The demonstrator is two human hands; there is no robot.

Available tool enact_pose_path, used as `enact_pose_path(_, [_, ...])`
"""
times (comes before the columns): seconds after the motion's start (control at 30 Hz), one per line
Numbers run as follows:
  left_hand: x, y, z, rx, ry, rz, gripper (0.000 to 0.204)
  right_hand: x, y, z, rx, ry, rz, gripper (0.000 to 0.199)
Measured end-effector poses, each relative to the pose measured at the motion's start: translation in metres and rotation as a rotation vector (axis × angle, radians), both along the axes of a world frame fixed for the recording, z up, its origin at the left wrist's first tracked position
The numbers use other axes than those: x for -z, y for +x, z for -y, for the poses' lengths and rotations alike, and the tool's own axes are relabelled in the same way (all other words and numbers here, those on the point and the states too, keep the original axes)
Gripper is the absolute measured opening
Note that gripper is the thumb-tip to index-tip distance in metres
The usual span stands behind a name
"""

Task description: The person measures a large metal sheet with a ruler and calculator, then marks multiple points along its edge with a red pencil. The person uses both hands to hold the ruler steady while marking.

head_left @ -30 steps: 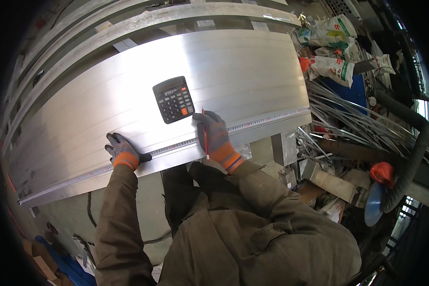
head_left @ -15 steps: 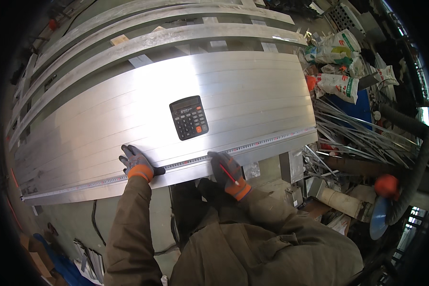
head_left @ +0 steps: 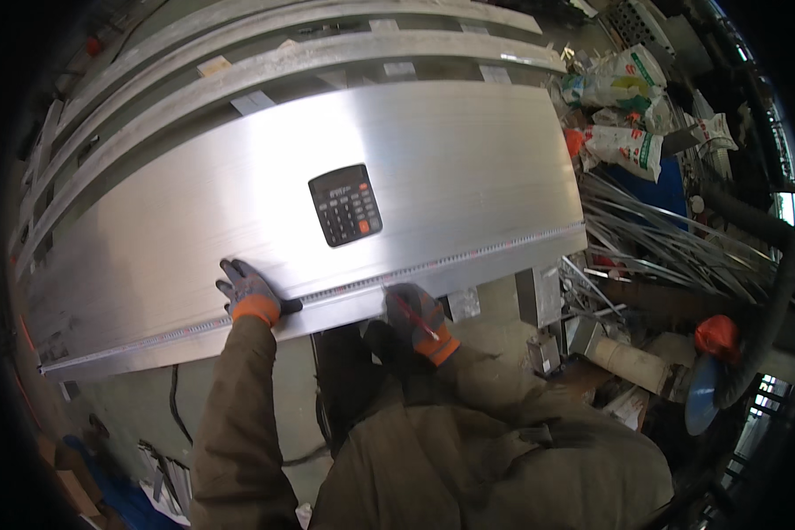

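Observation:
A long panel of silvery metal lies across in front of me. Along its near edge stretches a measuring tape. My left hand, in a grey and orange glove, rests on the tape with its fingers spread. My right hand, gloved alike, is at the panel's near edge, just below the tape. It is closed around a thin red pencil or pen; the writing tip is hard to make out. A black desk calculator lies on the panel beyond both hands.
Long metal bars run behind the panel. To the right are white printed sacks, a heap of thin metal strips, a thick dark hose and a red object. A dark cable hangs below the near edge.
My right hand has drawn back slightly from the tape toward me, still holding the red pencil or pen. My left hand stays on the tape. The whole view has shifted a little.

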State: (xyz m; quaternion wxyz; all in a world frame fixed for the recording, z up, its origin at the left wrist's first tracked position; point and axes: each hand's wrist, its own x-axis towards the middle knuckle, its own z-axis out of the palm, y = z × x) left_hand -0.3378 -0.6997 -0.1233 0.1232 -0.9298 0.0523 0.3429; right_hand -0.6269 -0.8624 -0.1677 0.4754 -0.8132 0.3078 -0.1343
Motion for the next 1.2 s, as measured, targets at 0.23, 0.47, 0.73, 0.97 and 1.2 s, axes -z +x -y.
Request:
enact_pose_path(0.23, [0.010, 0.002, -0.001, 0.002, 0.017, -0.016, 0.177, 0.006, 0.003, 0.008, -0.044, -0.065, 0.031, 0.018])
enact_pose_path(0.47, [0.014, 0.002, -0.003, 0.020, 0.024, 0.000, 0.177, 0.009, 0.005, 0.006, -0.027, -0.081, -0.011, 0.014])
enact_pose_path(0.73, [0.014, 0.003, -0.001, 0.015, 0.035, -0.006, 0.176, 0.014, 0.008, 0.007, -0.040, -0.152, 0.038, 0.010])
enact_pose_path(0.97, [0.013, 0.002, -0.001, 0.003, 0.031, -0.002, 0.175, 0.010, 0.009, 0.006, -0.042, -0.163, 0.032, 0.009])
enact_pose_path(1.2, [0.013, 0.003, 0.000, 0.022, 0.058, -0.006, 0.173, 0.004, 0.016, 0.007, -0.015, -0.126, 0.018, 0.011])
